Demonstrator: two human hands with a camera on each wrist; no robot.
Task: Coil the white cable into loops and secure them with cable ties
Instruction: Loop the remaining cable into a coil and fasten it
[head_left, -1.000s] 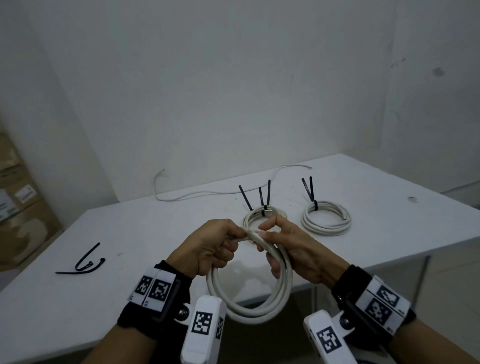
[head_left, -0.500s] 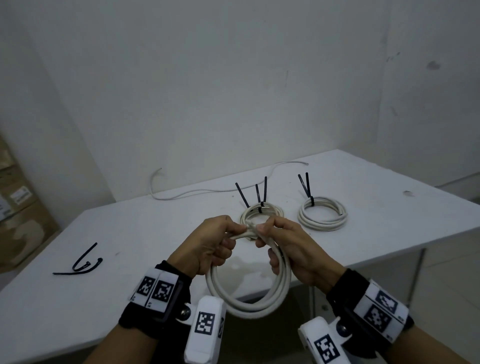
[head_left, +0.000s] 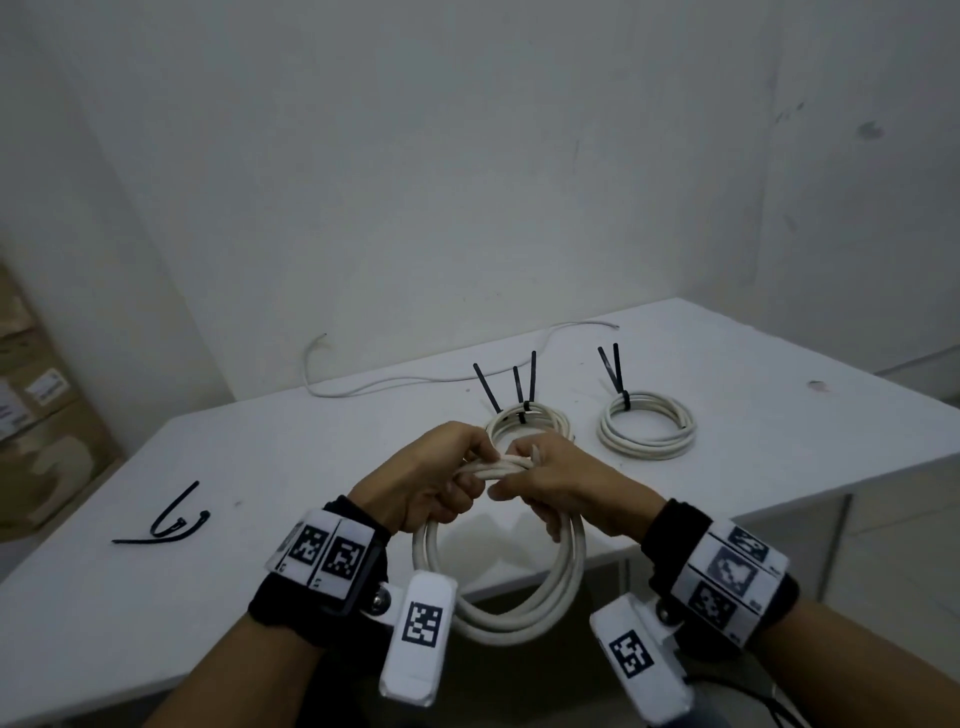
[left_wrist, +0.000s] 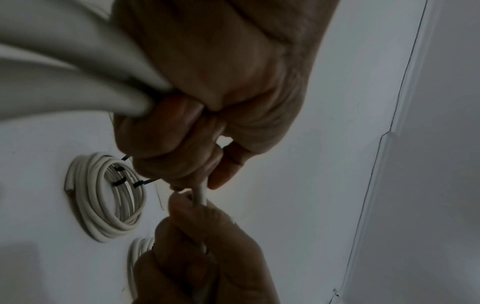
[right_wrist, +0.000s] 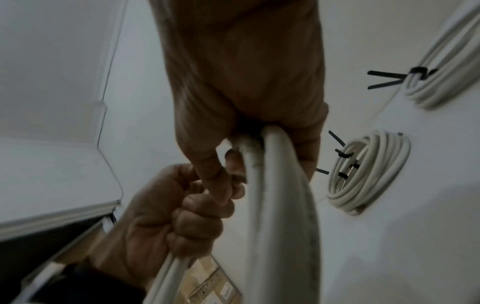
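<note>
Both hands hold a coil of white cable (head_left: 524, 597) in the air at the table's front edge. My left hand (head_left: 431, 478) grips the top of the loops (left_wrist: 78, 82) in a fist. My right hand (head_left: 550, 480) grips the same top part from the right (right_wrist: 275, 185), fingers curled round the strands. The short stretch of cable (left_wrist: 200, 193) between the two hands is bare, with no tie on it. Loose black cable ties (head_left: 166, 525) lie on the table at the left.
Two finished coils with black ties lie on the white table (head_left: 779, 364): one just behind my hands (head_left: 540, 418), one further right (head_left: 649, 431). A thin white wire (head_left: 415, 379) runs along the back wall. Cardboard boxes (head_left: 36, 415) stand at the left.
My hands have drawn closer together at the top of the coil, and the right hand has closed tighter round the strands. The coil still hangs below them.
</note>
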